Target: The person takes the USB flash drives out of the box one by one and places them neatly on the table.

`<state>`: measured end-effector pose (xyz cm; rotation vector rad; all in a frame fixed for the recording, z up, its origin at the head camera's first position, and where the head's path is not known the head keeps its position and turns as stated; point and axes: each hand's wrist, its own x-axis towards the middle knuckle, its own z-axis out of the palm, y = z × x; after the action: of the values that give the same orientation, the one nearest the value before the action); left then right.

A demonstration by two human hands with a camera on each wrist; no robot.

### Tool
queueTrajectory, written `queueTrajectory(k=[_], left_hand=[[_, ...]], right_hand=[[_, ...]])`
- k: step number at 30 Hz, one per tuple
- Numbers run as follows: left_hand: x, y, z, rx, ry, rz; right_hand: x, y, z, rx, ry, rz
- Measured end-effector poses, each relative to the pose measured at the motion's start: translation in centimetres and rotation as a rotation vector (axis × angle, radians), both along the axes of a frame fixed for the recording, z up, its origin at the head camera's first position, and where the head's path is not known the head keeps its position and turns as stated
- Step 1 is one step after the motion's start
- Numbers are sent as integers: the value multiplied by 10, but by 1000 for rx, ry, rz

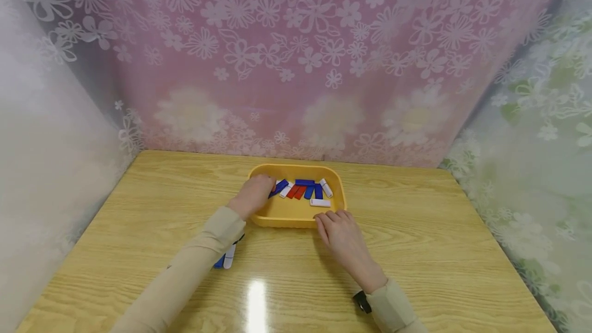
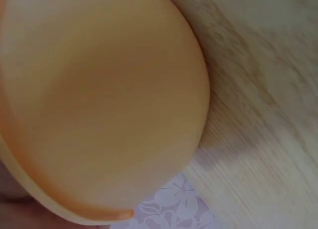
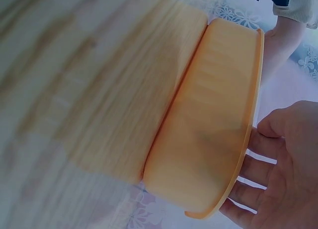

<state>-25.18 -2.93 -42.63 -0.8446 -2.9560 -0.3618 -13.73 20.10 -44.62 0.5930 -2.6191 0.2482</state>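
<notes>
A yellow plastic tray [image 1: 287,223] stands toward the back of the table, with small flat rectangular pieces in blue, white and red inside. Over its left end reaches my left hand [image 1: 253,194], beside a blue piece [image 1: 279,188]; the fingertips are hidden, so whether they pinch a piece cannot be told. My right hand [image 1: 343,238] holds the tray's near rim close to the right corner, its fingers [image 3: 256,169] hooked over the edge. A white piece [image 1: 320,203] lies apart from the others, near that hand. The left wrist view shows mostly the tray's outer wall [image 2: 114,100].
On the wooden table [image 1: 416,251], a blue piece [image 1: 219,261] and a white piece [image 1: 229,257] lie beside each other, partly under the left forearm. Behind the table hangs a pink flowered curtain [image 1: 287,91], with pale cloth at both sides.
</notes>
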Motion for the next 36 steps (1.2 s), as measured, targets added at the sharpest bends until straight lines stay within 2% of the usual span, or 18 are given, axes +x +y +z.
queueTrajectory(k=[4, 7, 11, 15, 20, 30, 36], left_hand=[[0, -1, 0, -17, 24, 0], [0, 0, 0, -39, 3, 14], [0, 2, 0, -86, -61, 7], [2, 4, 1, -87, -145, -42], [5, 4, 2, 6, -203, -64], [15, 1, 12, 210, -174, -94], [28, -8, 22, 332, -220, -92]], right_hand=[[0, -1, 1, 4, -4, -5], [0, -1, 1, 11, -8, -8], [1, -1, 2, 7, -12, -7], [2, -1, 1, -3, -9, 2], [1, 0, 1, -6, -4, 7], [1, 0, 0, -6, -11, 4], [1, 0, 1, 2, -11, 2]])
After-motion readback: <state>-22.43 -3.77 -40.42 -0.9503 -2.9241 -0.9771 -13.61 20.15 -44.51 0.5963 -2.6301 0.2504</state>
